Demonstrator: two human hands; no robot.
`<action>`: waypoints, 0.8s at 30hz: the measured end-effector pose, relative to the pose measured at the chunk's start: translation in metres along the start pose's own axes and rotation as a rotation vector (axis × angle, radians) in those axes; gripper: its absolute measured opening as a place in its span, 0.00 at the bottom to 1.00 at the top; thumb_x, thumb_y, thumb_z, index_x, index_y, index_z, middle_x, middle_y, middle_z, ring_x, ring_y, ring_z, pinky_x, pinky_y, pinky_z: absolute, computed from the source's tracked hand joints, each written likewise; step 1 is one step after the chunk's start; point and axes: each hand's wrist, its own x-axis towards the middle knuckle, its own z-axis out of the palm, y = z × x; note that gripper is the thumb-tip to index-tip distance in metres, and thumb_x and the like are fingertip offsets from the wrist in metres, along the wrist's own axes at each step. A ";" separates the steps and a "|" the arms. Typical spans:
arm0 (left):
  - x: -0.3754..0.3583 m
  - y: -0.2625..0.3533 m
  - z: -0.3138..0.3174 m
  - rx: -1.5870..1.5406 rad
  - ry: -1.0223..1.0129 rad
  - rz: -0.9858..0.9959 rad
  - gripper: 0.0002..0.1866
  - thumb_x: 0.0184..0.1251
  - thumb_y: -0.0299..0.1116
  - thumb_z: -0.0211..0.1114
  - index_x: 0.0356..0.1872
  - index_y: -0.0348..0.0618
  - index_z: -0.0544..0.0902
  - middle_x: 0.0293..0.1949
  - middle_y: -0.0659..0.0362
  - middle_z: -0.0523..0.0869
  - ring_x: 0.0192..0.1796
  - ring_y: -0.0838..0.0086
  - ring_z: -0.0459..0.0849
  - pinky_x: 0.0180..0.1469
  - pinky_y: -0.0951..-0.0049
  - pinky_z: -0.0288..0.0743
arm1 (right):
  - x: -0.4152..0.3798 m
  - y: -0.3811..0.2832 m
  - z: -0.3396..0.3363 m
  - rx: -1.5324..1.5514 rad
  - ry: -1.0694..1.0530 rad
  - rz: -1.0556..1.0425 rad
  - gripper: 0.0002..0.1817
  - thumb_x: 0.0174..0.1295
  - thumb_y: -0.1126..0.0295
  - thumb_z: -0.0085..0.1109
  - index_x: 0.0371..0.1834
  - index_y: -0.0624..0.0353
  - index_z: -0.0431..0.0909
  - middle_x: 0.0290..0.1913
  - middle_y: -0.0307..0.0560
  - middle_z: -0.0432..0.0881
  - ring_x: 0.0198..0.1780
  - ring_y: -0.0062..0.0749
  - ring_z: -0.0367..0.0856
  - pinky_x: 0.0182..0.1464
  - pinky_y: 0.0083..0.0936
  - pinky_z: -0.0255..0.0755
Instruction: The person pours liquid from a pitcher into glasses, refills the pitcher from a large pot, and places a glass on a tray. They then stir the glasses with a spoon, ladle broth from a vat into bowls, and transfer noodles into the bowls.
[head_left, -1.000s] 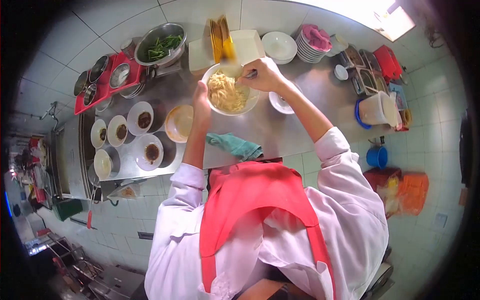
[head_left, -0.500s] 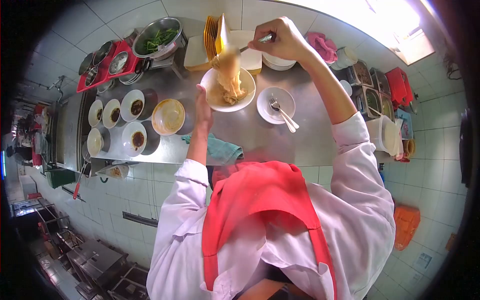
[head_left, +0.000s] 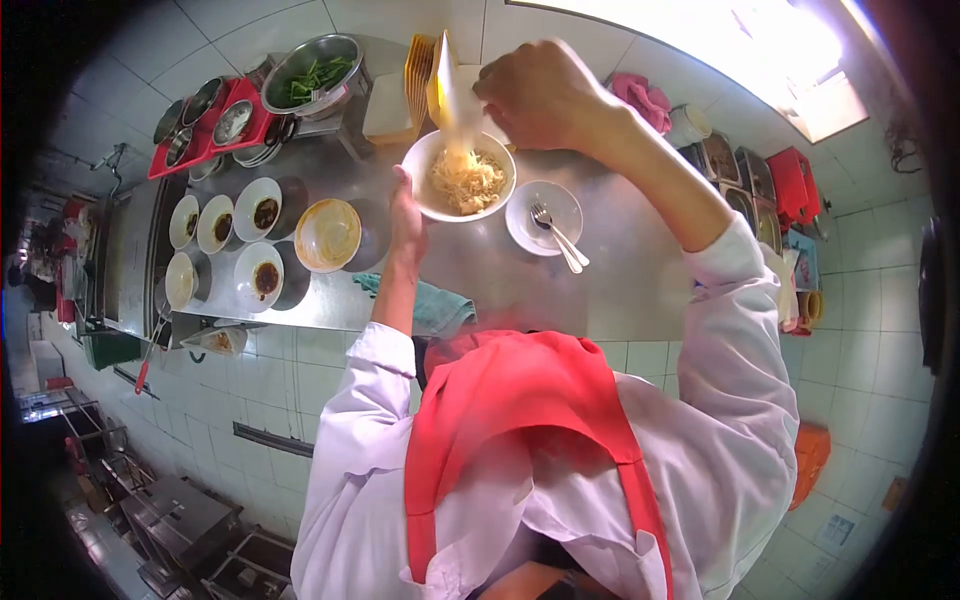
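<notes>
My left hand (head_left: 407, 218) grips the left edge of a white bowl (head_left: 428, 165), its thumb at the rim and its fingers hidden underneath. Pale noodles (head_left: 468, 187) lie in the bowl, and a blurred strand streak rises from them. Above the bowl's right side, my right hand (head_left: 545, 95) is closed round a metal utensil, mostly hidden by the hand and motion blur; its working end cannot be made out. Just right of the bowl, a white plate (head_left: 520, 225) carries a fork (head_left: 543, 217) and another piece of cutlery.
Several white bowls (head_left: 258, 277) with dark sauce stand left, beside an orange-stained bowl (head_left: 328, 236). A green cloth (head_left: 440, 308) lies at the counter's front edge. Behind are a metal bowl of greens (head_left: 318, 82), a red tray (head_left: 205, 140) and yellow folders (head_left: 420, 75).
My right hand has moved slightly left and lower, turning its back to the camera. The clump of noodles lifted above the bowl now lies loose and spread inside it.
</notes>
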 end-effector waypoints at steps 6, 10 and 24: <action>0.002 -0.007 -0.006 0.043 -0.036 0.007 0.37 0.73 0.63 0.37 0.67 0.40 0.65 0.61 0.53 0.75 0.61 0.66 0.77 0.60 0.63 0.73 | -0.012 -0.005 -0.078 -0.064 -0.150 0.072 0.09 0.55 0.63 0.64 0.30 0.56 0.84 0.33 0.51 0.86 0.34 0.35 0.86 0.40 0.31 0.77; -0.014 0.013 0.016 0.070 -0.099 -0.004 0.38 0.72 0.64 0.37 0.66 0.40 0.65 0.61 0.52 0.76 0.60 0.65 0.78 0.57 0.62 0.75 | -0.012 0.011 0.050 0.176 0.043 -0.122 0.06 0.47 0.66 0.57 0.19 0.54 0.77 0.23 0.40 0.79 0.28 0.41 0.79 0.31 0.37 0.72; -0.011 0.015 0.013 0.133 -0.055 -0.072 0.35 0.76 0.59 0.33 0.64 0.37 0.68 0.58 0.52 0.78 0.57 0.67 0.80 0.53 0.64 0.79 | -0.059 0.027 0.068 0.334 0.176 0.047 0.10 0.44 0.63 0.61 0.13 0.56 0.76 0.17 0.45 0.78 0.21 0.43 0.77 0.26 0.34 0.72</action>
